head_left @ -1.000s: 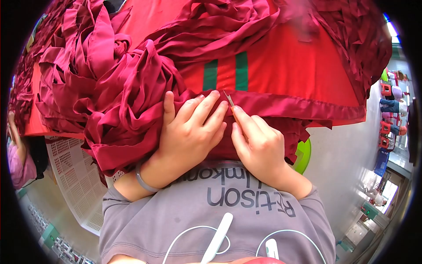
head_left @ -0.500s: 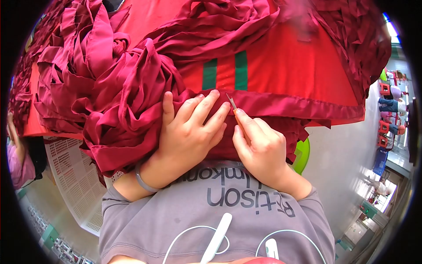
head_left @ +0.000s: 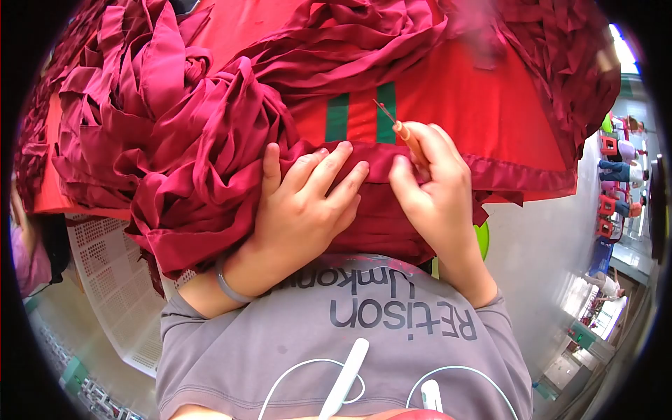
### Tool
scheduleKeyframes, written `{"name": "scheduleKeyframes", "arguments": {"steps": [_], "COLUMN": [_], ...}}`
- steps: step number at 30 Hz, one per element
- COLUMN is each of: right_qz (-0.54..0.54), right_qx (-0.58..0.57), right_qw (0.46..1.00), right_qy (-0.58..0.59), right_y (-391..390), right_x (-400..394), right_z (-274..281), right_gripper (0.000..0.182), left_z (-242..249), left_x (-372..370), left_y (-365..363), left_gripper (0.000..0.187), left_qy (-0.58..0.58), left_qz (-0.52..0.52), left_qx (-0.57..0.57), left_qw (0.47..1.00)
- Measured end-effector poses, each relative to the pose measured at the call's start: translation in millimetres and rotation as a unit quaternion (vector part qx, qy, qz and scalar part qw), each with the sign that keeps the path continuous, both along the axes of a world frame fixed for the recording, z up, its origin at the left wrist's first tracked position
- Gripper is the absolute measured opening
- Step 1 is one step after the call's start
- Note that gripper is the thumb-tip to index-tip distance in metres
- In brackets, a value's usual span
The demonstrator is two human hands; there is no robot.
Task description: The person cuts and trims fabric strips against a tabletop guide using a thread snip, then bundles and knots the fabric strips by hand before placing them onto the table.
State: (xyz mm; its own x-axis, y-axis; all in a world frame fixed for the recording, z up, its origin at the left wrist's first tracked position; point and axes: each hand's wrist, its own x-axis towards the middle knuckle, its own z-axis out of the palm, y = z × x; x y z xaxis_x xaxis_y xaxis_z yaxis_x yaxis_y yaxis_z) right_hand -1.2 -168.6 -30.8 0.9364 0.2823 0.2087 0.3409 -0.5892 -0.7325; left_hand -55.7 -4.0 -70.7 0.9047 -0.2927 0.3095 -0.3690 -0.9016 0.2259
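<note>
My left hand point(head_left: 302, 203) lies with fingers spread on a maroon fabric strip point(head_left: 511, 173) at the near edge of the red-covered table point(head_left: 483, 105). In my right hand point(head_left: 442, 183) is a seam ripper point(head_left: 402, 130) with a wooden handle. Its thin metal tip points up and away, above the cloth and near a green stripe point(head_left: 386, 112). Part of the handle is hidden by my fingers. Beside my left hand, a big heap of maroon cloth point(head_left: 189, 140) is bunched up, and more folds hang over the edge towards my lap.
More maroon strips point(head_left: 350, 49) lie across the table, with another pile point(head_left: 560, 63) at the far right. A white perforated basket point(head_left: 115, 280) stands low on the left. Something bright green point(head_left: 481, 241) shows below the table. Other people sit in the background at right; a pink sleeve is at far left.
My right hand has lifted the seam ripper off the strip's edge and moved it up and to the right. My left hand has stayed nearly in place.
</note>
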Motion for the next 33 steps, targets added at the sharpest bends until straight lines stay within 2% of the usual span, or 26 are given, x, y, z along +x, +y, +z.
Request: {"name": "scheduleKeyframes", "arguments": {"steps": [1,3,4,5,7,8,9,11,13,15,16,17,18,19,20,21,23,25,29,32,33], "right_qz": [0.027,0.104,0.084,0.087,0.037,0.008,-0.028,-0.099,-0.091,-0.104,-0.121,-0.136,-0.168,-0.117,-0.125,-0.132,-0.113,-0.093,-0.071,-0.05,-0.05], "right_qx": [0.018,-0.097,-0.122,-0.121,-0.078,-0.013,0.056,0.095,0.126,0.138,0.155,0.172,0.17,0.202,0.207,0.212,0.212,0.207,0.217,0.221,0.222], "right_qw": [0.999,0.99,0.989,0.988,0.991,0.995,0.992,0.99,0.988,0.985,0.98,0.975,0.971,0.972,0.97,0.968,0.97,0.973,0.974,0.974,0.974], "right_qy": [-0.025,-0.004,-0.025,-0.025,-0.105,-0.094,-0.106,-0.013,0.004,-0.016,-0.015,-0.015,0.002,-0.033,-0.031,-0.03,-0.031,-0.036,0.01,0.009,0.011], "right_y": [5.9,7.5,12.2,12.8,11.6,9.6,4.8,-9.1,-28.4,-48.7,-54.6,-59.9,-66.9,-80.8,-89.4,-94.4,-98.9,-97.3,-78.4,-72.2,-72.2], "right_x": [5.4,14.4,15.8,18.7,24.4,25.4,28.8,24.8,24.4,22.8,20.7,18.6,15.2,15.6,12.8,9.1,6.1,5.5,-1.1,-8.3,-10.4], "right_z": [-5.3,-11.7,-15.9,-17.4,-17.8,-10.2,-13.4,-0.8,-0.5,-3.3,-1.4,0.7,1.9,-5.4,-8.7,-10.4,-14.7,-16.2,-10.0,-2.4,-2.1], "right_gripper": [0.022,0.014,0.008,0.008,0.004,0.002,0.008,0.022,0.031,0.033,0.032,0.031,0.03,0.032,0.034,0.036,0.038,0.039,0.04,0.04,0.04], "left_z": [-0.4,-1.4,-1.9,-2.8,-4.2,-4.2,-4.9,-7.0,16.4,49.5,58.6,60.3,71.5,79.0,73.4,80.1,101.3,102.4,86.7,36.6,35.2], "left_x": [-0.5,-0.9,-1.3,-1.2,-0.2,-0.4,-1.3,-2.6,-13.0,-22.6,-27.6,-26.3,-30.5,-31.9,-29.4,-33.0,-18.5,8.9,65.4,117.4,125.2], "left_y": [0.3,1.6,2.2,2.7,1.8,0.0,1.3,8.5,18.7,33.7,50.7,62.9,79.5,94.9,107.4,131.8,126.8,71.6,2.5,-28.3,-32.3], "left_gripper": [0.036,0.036,0.036,0.036,0.036,0.032,0.032,0.026,0.022,0.017,0.01,0.016,0.022,0.021,0.017,0.006,0.011,0.015,0.027,0.032,0.033], "left_qy": [-0.002,-0.001,0.002,0.003,-0.027,-0.035,-0.034,-0.083,-0.058,-0.112,-0.136,-0.213,-0.215,-0.209,-0.266,-0.248,-0.311,-0.311,-0.098,-0.106,-0.101], "left_qz": [0.001,0.001,-0.001,0.002,-0.003,0.004,0.006,-0.026,-0.065,-0.048,-0.027,0.02,0.108,0.179,0.283,0.323,0.295,0.237,0.086,0.088,0.088], "left_qx": [0.002,0.004,0.007,0.007,0.006,-0.022,-0.023,-0.018,-0.127,-0.138,-0.133,-0.148,-0.105,-0.146,-0.267,-0.119,0.125,-0.145,-0.14,-0.109,-0.113], "left_qw": [1.0,1.0,1.0,1.0,1.0,0.999,0.999,0.996,0.988,0.983,0.981,0.966,0.965,0.95,0.882,0.906,0.895,0.909,0.982,0.984,0.985]}}
